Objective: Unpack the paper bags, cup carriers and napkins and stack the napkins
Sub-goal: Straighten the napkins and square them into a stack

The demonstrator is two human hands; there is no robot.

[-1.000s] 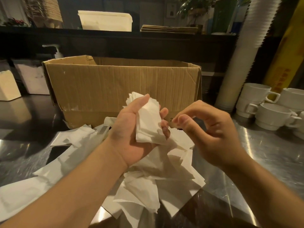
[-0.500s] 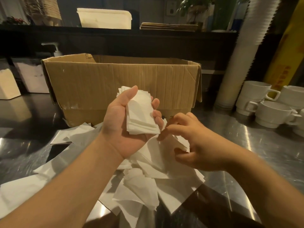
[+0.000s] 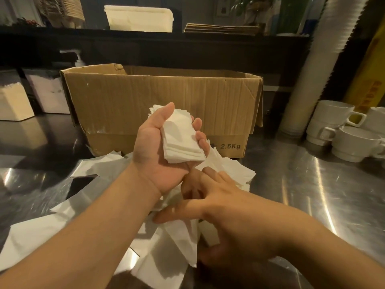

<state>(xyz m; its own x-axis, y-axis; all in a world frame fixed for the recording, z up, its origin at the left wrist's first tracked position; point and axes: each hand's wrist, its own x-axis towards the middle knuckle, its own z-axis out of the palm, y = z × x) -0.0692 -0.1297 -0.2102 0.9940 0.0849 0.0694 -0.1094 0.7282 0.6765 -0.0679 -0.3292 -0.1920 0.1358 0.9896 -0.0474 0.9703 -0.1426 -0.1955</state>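
Two hands are at work in front of me, low over the near middle of the steel bench point(image 3: 312, 184). The right hand point(image 3: 225, 213) reaches down into the loose napkins point(image 3: 173, 245) heaped there, its fingers spread and touching the paper; I cannot tell whether it has pinched one. Just above it the left hand point(image 3: 160, 151) is turned palm up, thumb and curled fingers gripping a squared napkin stack point(image 3: 179, 138). More white sheets point(image 3: 37, 230) trail off toward the bench's near left corner. Behind the hands stands an open cardboard box point(image 3: 162, 101) marked 2.5Kg, across the middle of the bench. Along the right edge sit white cups point(image 3: 345, 130), stacked in twos, next to a tall sleeve of paper cups point(image 3: 316, 65).
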